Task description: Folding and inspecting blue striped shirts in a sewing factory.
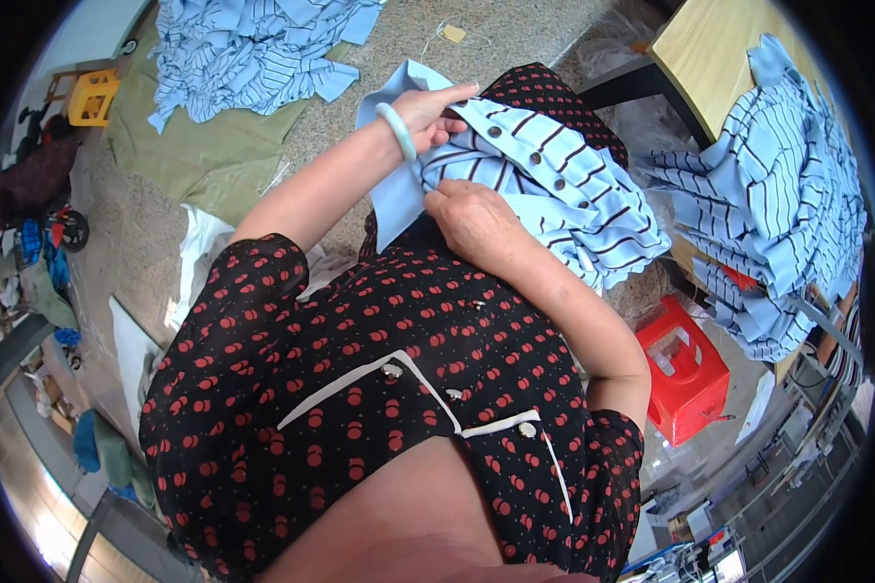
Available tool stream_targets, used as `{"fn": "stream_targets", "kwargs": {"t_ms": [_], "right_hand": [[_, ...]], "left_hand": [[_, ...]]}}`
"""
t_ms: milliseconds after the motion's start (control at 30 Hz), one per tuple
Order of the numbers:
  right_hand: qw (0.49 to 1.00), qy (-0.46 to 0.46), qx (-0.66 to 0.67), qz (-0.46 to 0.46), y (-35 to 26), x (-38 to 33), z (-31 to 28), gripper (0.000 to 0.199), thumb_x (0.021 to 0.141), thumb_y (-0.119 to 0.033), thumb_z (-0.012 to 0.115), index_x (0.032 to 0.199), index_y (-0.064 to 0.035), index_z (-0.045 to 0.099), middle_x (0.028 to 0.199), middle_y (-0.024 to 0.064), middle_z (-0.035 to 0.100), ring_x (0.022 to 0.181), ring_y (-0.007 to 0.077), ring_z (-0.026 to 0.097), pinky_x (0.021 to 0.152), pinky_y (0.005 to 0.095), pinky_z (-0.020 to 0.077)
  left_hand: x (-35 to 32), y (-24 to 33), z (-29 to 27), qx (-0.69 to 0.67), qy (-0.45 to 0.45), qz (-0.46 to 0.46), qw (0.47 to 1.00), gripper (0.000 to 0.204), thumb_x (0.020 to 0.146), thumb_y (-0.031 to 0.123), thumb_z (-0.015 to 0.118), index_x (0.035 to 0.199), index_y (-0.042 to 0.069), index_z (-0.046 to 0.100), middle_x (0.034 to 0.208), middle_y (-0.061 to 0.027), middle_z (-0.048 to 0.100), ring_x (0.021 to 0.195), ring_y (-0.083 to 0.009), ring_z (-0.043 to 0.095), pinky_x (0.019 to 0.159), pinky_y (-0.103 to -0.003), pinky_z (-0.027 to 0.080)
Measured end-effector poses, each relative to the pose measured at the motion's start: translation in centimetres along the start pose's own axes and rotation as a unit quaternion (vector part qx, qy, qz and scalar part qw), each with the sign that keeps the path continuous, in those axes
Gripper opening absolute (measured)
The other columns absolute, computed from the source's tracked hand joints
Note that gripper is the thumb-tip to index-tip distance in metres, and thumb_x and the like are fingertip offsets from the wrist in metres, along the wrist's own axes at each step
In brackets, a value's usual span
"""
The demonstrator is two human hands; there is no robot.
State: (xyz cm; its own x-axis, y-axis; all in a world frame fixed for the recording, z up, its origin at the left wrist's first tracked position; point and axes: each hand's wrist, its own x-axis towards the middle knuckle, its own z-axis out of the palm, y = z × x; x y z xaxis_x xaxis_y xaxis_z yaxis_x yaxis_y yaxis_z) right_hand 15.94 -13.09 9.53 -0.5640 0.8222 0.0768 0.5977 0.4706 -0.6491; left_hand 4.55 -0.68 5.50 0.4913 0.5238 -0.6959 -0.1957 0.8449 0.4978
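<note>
Across my lap lies a light blue shirt (554, 185) with dark stripes and a row of dark buttons along its front strip. My left hand (430, 119), with a pale bangle (396, 132) at the wrist, grips the shirt near the upper end of the button row. Its thumb points out to the right while the other fingers curl into the cloth. Just below it, my right hand (478, 225) is closed on a fold of the same shirt; its fingertips are partly hidden. A plain blue part of the shirt hangs to the left of both hands.
A heap of similar striped shirts (253, 49) lies on a green cloth (190, 160) on the floor at the far left. More striped garments (778, 185) are piled over the wooden table (724, 49) at right. Beside my right elbow stands a red plastic stool (688, 374).
</note>
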Motion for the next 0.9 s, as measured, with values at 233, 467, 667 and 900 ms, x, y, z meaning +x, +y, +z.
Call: {"fn": "stream_targets", "kwargs": {"t_ms": [233, 467, 667, 900], "right_hand": [[1.000, 0.010, 0.009, 0.005, 0.2, 0.5, -1.2, 0.005, 0.069, 0.000, 0.049, 0.073, 0.0003, 0.048, 0.071, 0.0147, 0.049, 0.069, 0.0316, 0.053, 0.062, 0.0391, 0.0436], [0.991, 0.074, 0.036, 0.106, 0.9, 1.7, -1.9, 0.012, 0.074, -0.003, 0.049, 0.086, -0.0015, 0.050, 0.078, 0.0161, 0.052, 0.070, 0.0342, 0.054, 0.061, 0.0411, 0.0443], [0.990, 0.053, 0.007, 0.131, 1.1, 1.8, -1.9, 0.013, 0.074, -0.005, 0.050, 0.086, -0.0028, 0.055, 0.078, 0.0142, 0.054, 0.068, 0.0334, 0.055, 0.060, 0.0406, 0.0451], [0.979, 0.127, 0.062, 0.147, 1.2, 2.3, -1.7, 0.014, 0.070, -0.006, 0.054, 0.082, -0.0019, 0.058, 0.077, 0.0151, 0.058, 0.066, 0.0294, 0.058, 0.060, 0.0351, 0.0464]], "left_hand": [[-1.4, -0.1, -1.1, 0.177, 0.035, 0.024, 0.983, 0.022, 0.075, 0.022, 0.065, 0.083, 0.003, 0.058, 0.070, -0.0015, 0.056, 0.049, -0.0061, 0.051, 0.036, -0.015, 0.038], [-4.5, -0.1, -2.5, 0.146, -0.113, 0.043, 0.982, 0.014, 0.078, 0.013, 0.062, 0.086, 0.002, 0.058, 0.080, -0.0041, 0.059, 0.066, -0.0085, 0.056, 0.056, -0.018, 0.046], [-5.4, -0.7, -1.8, 0.313, -0.038, 0.103, 0.943, 0.020, 0.075, 0.023, 0.063, 0.081, 0.004, 0.060, 0.073, -0.0020, 0.058, 0.061, -0.0084, 0.053, 0.053, -0.020, 0.043], [-5.5, -1.7, -1.6, 0.302, -0.037, 0.124, 0.944, 0.014, 0.075, 0.015, 0.059, 0.079, 0.002, 0.059, 0.073, -0.0014, 0.057, 0.063, -0.0080, 0.052, 0.054, -0.021, 0.041]]}}
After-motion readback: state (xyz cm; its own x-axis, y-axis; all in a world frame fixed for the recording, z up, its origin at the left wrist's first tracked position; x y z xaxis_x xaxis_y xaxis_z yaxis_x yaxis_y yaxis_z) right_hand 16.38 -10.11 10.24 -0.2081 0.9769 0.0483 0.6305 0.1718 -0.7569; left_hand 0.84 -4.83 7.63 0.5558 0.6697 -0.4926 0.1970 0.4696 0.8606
